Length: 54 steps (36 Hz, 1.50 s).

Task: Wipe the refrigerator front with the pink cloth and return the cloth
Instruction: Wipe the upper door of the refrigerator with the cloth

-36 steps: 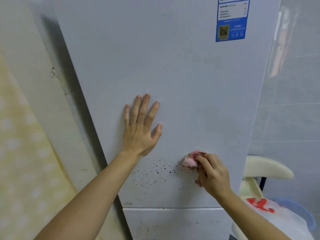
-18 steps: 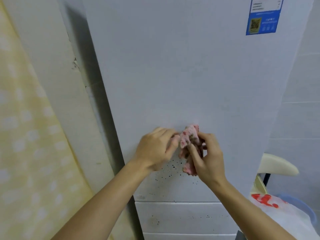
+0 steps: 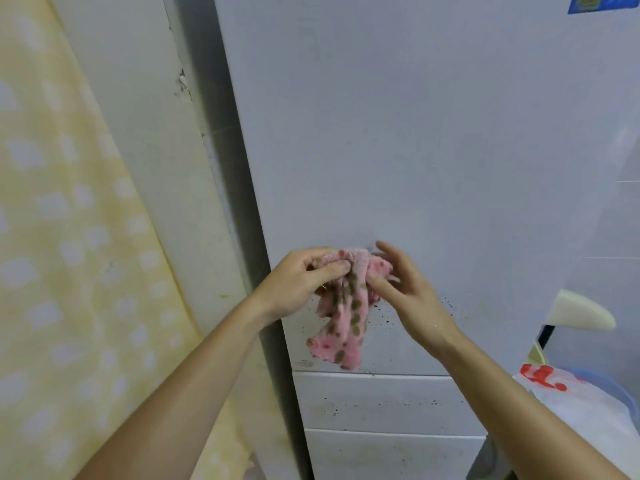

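Left hand (image 3: 298, 284) and right hand (image 3: 410, 294) pinch the pink cloth (image 3: 346, 323); better fold a clean face outward before rubbing black specks (image 3: 383, 318) off the refrigerator door (image 3: 415, 150).

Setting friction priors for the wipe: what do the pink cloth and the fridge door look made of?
Pink cloth: soft fabric, probably terry or microfibre, matte; it hangs in limp folds and looks fuzzy. Its brownish spots could be print or dirt.
Fridge door: hard, smooth panel, painted metal or plastic, pale with a low sheen; flat, with black specks sitting on its surface.
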Each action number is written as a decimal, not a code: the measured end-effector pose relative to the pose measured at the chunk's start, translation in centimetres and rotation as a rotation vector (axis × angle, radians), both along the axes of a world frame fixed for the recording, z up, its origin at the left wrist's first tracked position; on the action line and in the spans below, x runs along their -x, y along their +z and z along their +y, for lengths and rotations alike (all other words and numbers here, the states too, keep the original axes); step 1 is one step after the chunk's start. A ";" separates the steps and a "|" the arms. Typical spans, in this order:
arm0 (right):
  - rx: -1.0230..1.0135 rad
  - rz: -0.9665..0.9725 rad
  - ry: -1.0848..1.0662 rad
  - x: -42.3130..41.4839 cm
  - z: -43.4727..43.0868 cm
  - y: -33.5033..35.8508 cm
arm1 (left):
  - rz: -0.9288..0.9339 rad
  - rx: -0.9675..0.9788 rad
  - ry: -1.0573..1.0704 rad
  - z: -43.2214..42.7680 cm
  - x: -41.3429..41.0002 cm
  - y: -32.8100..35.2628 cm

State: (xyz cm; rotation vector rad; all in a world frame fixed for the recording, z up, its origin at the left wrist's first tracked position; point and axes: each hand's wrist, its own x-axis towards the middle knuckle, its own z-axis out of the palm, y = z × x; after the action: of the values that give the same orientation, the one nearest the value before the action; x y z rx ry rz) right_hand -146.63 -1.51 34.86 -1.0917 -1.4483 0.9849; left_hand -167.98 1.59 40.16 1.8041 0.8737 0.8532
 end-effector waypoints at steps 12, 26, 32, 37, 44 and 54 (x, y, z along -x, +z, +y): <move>-0.010 0.009 -0.139 -0.9 -0.2 0.2 | 0.129 0.059 0.143 0.7 2.0 0.1; -0.004 0.160 -0.149 0.0 -1.2 1.1 | 0.252 -0.013 0.368 0.4 0.8 -2.4; 0.030 0.162 -0.154 -0.2 -1.3 0.7 | 0.150 0.308 0.223 0.2 0.1 -3.1; 0.064 0.175 -0.152 -0.7 -1.6 0.4 | 0.189 0.248 0.340 0.4 -0.2 -3.8; 0.037 0.047 -0.190 -1.1 -2.1 -0.1 | 0.080 0.235 0.369 0.1 -1.2 -3.7; -0.057 -0.323 -0.302 -2.2 -1.6 -2.1 | 0.208 0.172 0.390 -0.5 -1.3 -3.1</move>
State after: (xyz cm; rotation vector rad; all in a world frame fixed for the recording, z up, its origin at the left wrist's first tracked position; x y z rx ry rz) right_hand -144.48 -3.07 32.75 -1.4264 -1.4973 0.5691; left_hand -166.69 1.06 37.04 1.6151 1.4218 0.8085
